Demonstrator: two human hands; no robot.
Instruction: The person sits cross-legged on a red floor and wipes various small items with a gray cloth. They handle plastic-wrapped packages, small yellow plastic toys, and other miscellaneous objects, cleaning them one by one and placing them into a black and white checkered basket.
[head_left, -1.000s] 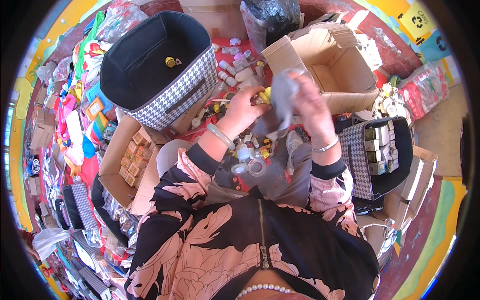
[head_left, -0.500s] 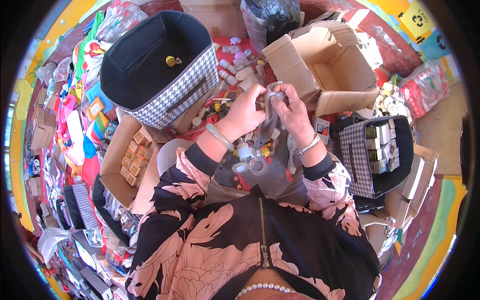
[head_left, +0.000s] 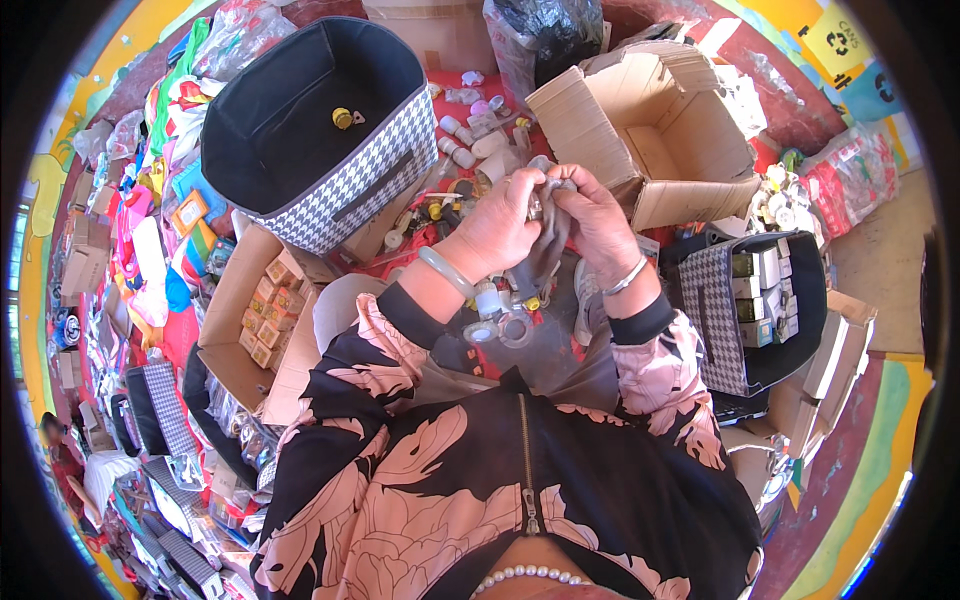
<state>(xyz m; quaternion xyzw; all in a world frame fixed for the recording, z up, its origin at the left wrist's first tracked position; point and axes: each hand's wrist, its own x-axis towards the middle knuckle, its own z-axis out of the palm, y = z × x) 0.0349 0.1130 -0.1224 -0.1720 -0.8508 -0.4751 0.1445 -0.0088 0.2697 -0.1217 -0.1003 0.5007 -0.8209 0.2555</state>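
Both of my hands meet above the pile of small items. My left hand [head_left: 500, 225] is closed around a small shiny, glassy object [head_left: 535, 207], mostly covered by the fingers, so its kind is unclear. Pinched in my right hand [head_left: 597, 222] is a grey cloth [head_left: 543, 262], which lies against that object and hangs down between the hands. Below them are a clear bottle with a pale blue band [head_left: 488, 301], a round clear lid-like piece [head_left: 515, 329] and a small yellow piece [head_left: 531, 303].
A houndstooth bin [head_left: 345, 205] with a yellow-capped item [head_left: 342, 118] inside stands at the far left. An open cardboard box [head_left: 690, 203] sits far right. Nearer are a carton of small boxes [head_left: 225, 345] on the left and a smaller houndstooth bin [head_left: 712, 320] on the right.
My right hand has shifted slightly right and down, drawing the cloth with it. My left hand has turned a little and moved slightly right, still holding the small object.
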